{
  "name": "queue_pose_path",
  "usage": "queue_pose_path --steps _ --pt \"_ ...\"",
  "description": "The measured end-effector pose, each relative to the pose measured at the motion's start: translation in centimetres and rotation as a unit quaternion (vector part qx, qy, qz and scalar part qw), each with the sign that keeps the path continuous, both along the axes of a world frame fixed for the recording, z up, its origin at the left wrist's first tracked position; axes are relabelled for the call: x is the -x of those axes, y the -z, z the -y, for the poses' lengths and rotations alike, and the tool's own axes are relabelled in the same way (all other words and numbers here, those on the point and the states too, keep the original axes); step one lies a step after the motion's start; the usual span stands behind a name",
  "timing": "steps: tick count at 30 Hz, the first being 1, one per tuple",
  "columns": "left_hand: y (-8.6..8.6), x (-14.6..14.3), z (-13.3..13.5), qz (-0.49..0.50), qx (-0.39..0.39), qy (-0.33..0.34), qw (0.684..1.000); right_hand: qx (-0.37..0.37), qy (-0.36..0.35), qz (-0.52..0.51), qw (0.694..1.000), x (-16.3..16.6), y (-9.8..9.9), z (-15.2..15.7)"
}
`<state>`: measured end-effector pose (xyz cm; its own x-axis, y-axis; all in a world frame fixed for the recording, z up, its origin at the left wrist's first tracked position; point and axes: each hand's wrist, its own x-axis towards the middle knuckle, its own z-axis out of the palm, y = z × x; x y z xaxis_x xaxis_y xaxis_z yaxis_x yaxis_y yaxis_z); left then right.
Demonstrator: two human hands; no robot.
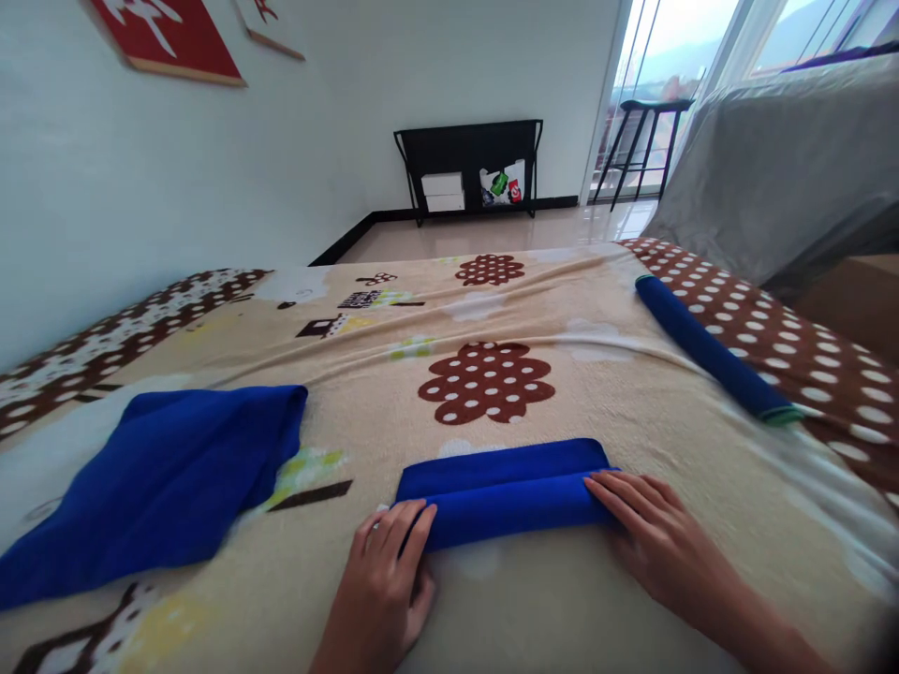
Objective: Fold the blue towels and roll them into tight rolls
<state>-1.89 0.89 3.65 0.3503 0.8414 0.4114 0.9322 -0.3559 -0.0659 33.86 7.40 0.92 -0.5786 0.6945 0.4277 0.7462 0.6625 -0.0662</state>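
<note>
A blue cloth (512, 510), mostly rolled up with a short flat strip at its far side, lies crosswise on the patterned blanket (365, 365). My left hand (386, 571) is curled around the roll's left end, fingertips on top and thumb at the near side. At the right end, my right hand (656, 534) grips the roll in the same way, its thumb hidden. To the left lies another blue cloth (161, 487), spread loosely and somewhat rumpled. A darker blue roll with green edging (713, 351) rests near the blanket's right side.
Beyond the blanket, a black shelf (467, 145) with white boxes and a printed bag stands against the wall. A black stool (646, 140) is by the window. Grey sheeting (787, 159) covers something large at right, above a brown box (857, 300). Red wall art (172, 37) hangs at upper left.
</note>
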Motion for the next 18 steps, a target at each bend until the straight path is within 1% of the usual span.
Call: queue_pose_path --steps 3,6,9,11,13,15,17,18 --pt "0.9 0.0 -0.9 0.022 -0.013 -0.027 0.999 -0.006 0.014 -0.032 0.999 0.5 0.2 -0.7" --pt "0.6 0.1 -0.8 0.037 -0.019 -0.034 0.999 0.03 0.007 -0.038 0.999 0.5 -0.9 -0.6" --pt "0.0 0.3 -0.1 0.022 0.005 -0.036 0.999 0.067 0.003 -0.017 0.998 0.3 -1.8 0.5" --pt "-0.2 -0.4 0.1 -0.008 0.012 -0.052 0.999 0.05 0.019 -0.012 0.998 1.0 -1.9 1.1" --pt "-0.4 -2.0 -0.3 -0.033 -0.001 -0.072 0.997 0.01 0.037 -0.013 0.999 2.7 -1.9 1.3" --pt "-0.5 -4.3 -1.1 -0.042 -0.001 -0.053 0.998 -0.012 0.023 -0.003 1.0 5.0 -1.9 1.2" --pt "-0.5 -6.1 -1.9 -0.038 0.029 0.002 0.999 -0.005 -0.017 0.018 1.0 6.6 -1.8 0.9" --pt "-0.4 -6.5 -2.2 -0.033 0.043 0.021 0.998 0.003 -0.036 0.03 0.999 6.9 -1.6 0.7"
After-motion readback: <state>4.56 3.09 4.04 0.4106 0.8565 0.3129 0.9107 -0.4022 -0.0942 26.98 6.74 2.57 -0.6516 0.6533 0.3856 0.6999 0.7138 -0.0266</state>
